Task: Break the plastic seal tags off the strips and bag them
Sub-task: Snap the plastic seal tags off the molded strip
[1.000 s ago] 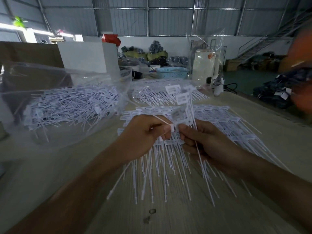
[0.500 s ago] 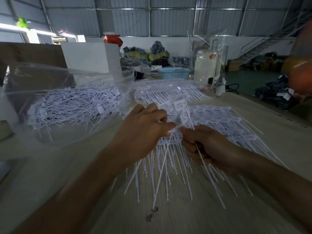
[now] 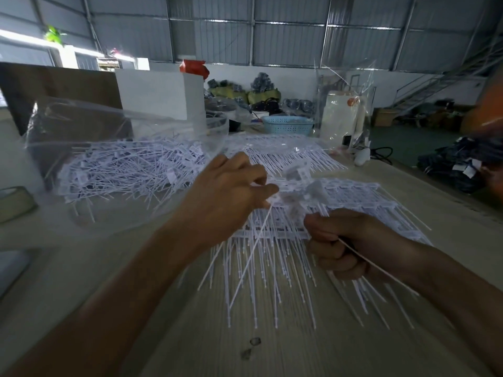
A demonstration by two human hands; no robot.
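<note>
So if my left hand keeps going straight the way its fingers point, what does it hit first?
Probably the stack of tag strips: the left hand, pinching a tag, points right toward it. The blur and single view leave depth uncertain.

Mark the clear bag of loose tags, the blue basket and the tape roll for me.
clear bag of loose tags (image 3: 89,148), head view, on its upper film wall.
blue basket (image 3: 288,126), head view, on its front wall.
tape roll (image 3: 16,204), head view, on its outer band.
</note>
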